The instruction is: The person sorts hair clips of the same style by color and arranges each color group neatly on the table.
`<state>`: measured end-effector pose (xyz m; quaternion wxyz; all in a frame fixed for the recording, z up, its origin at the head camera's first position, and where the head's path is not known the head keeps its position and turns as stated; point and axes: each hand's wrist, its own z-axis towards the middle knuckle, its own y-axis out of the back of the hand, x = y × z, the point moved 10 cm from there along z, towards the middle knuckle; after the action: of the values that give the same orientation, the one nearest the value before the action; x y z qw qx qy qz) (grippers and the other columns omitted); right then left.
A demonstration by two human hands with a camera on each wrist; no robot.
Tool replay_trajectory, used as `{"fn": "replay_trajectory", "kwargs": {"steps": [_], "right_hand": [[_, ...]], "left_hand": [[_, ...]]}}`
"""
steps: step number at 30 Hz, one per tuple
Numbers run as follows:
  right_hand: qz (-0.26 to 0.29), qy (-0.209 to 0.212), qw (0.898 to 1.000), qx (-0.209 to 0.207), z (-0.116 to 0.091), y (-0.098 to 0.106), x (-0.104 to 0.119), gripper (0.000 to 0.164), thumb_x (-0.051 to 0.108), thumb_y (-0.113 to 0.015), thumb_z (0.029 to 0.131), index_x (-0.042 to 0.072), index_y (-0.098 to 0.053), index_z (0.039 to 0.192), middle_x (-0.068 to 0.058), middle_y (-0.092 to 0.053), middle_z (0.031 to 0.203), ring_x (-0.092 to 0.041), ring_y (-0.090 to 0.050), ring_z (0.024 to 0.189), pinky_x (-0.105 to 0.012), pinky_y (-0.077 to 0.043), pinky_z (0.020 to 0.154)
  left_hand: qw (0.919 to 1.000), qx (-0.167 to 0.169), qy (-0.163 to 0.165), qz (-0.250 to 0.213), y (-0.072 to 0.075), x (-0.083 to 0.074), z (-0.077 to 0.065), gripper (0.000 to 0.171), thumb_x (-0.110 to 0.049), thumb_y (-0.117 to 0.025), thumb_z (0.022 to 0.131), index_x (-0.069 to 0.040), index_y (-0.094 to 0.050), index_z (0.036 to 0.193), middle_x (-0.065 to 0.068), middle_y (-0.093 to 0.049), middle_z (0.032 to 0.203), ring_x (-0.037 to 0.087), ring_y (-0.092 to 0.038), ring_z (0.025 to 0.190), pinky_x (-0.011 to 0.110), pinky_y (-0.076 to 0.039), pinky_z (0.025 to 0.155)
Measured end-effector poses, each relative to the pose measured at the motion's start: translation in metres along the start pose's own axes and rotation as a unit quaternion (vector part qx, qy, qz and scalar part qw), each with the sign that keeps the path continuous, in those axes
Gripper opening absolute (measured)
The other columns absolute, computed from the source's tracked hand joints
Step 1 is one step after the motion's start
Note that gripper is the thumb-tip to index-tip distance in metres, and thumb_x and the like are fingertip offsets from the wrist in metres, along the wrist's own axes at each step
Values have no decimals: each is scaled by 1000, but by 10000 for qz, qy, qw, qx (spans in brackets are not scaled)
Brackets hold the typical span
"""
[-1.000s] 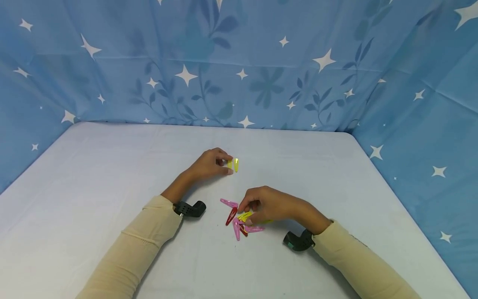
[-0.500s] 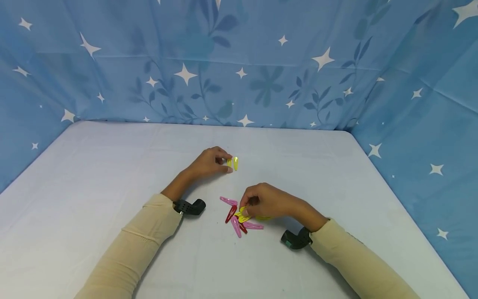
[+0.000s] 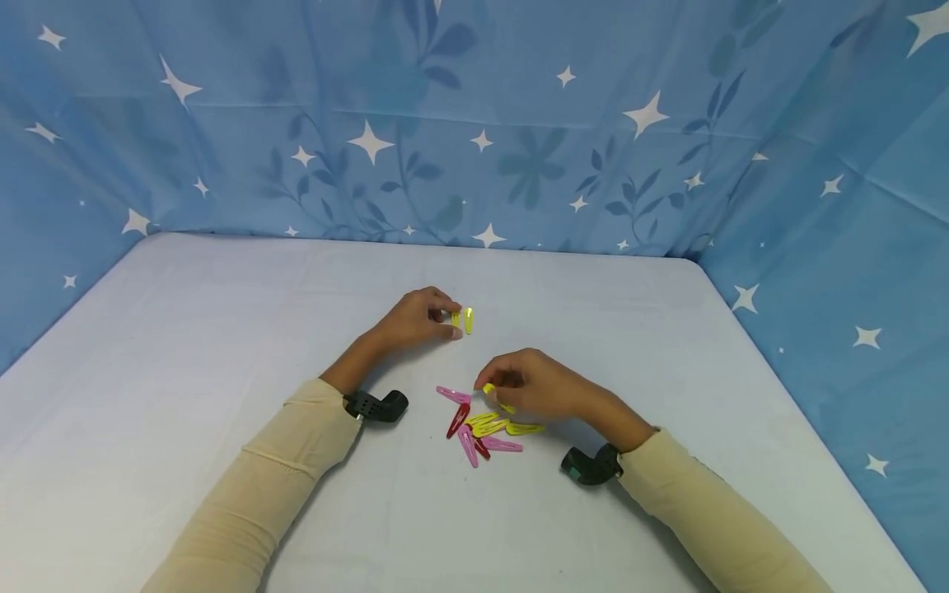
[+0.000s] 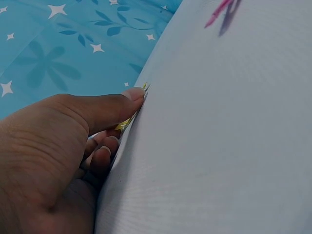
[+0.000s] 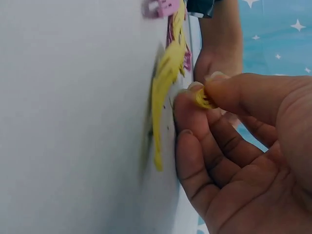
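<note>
My right hand [image 3: 537,385] pinches a yellow snap hair clip [image 5: 204,99] between thumb and fingers, just above a small pile. Farther back, my left hand [image 3: 415,319] rests on the table with thumb and index finger at the two ends of a yellow hair clip [image 3: 455,319]. Another yellow hair clip [image 3: 469,320] lies upright in the head view, just to the right of those fingertips. In the pile below my right hand are several yellow clips [image 3: 525,428], pink clips [image 3: 502,445] and red clips [image 3: 458,421], some overlapping.
A white cloth covers the table [image 3: 222,346]. Blue curtains [image 3: 474,123] with white stars hang along its back and right edges. Each wrist carries a black camera, the left wrist camera [image 3: 378,407] and the right wrist camera [image 3: 591,466].
My right hand has taken a yellow hair clip from the pile and moved slightly back with it, uncovering the yellow clips below. The left hand has stayed in place by its clips.
</note>
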<state>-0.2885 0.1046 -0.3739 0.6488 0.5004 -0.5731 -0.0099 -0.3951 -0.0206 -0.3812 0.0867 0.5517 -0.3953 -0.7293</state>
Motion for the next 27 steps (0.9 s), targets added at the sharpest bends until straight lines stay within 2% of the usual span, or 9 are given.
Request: {"fn": "replay_trajectory", "kwargs": {"steps": [3, 9, 17, 27], "right_hand": [[21, -100, 9999, -55, -1, 5, -1, 17, 5, -64, 92, 12, -72, 106, 0, -70, 97, -15, -58, 81, -24, -51, 76], [162, -50, 9998, -89, 2, 9, -3, 16, 3, -65, 91, 9, -72, 103, -1, -71, 95, -15, -57, 81, -25, -50, 76], [203, -98, 9995, -233, 11, 20, -7, 17, 7, -68, 91, 9, -76, 105, -5, -74, 106, -14, -65, 91, -28, -53, 83], [220, -100, 9971, -724, 25, 42, -12, 16, 4, -67, 90, 4, -74, 105, -7, -74, 98, -16, -63, 83, -28, -51, 74]], "left_hand": [[10000, -10, 26, -3, 0, -1, 0, 45, -19, -76, 85, -3, -67, 126, 14, -60, 121, 24, -57, 100, 35, -47, 86], [10000, -17, -3, 44, -1, 0, 1, 45, -20, -76, 85, -3, -67, 126, 14, -61, 121, 24, -57, 100, 35, -47, 87], [10000, 13, 14, -20, -1, 2, 2, 44, -19, -75, 86, -3, -67, 126, 15, -59, 123, 26, -57, 102, 38, -48, 89], [10000, 57, 33, 16, -2, 1, 1, 45, -20, -75, 87, -2, -66, 127, 16, -58, 126, 26, -56, 103, 37, -48, 88]]}}
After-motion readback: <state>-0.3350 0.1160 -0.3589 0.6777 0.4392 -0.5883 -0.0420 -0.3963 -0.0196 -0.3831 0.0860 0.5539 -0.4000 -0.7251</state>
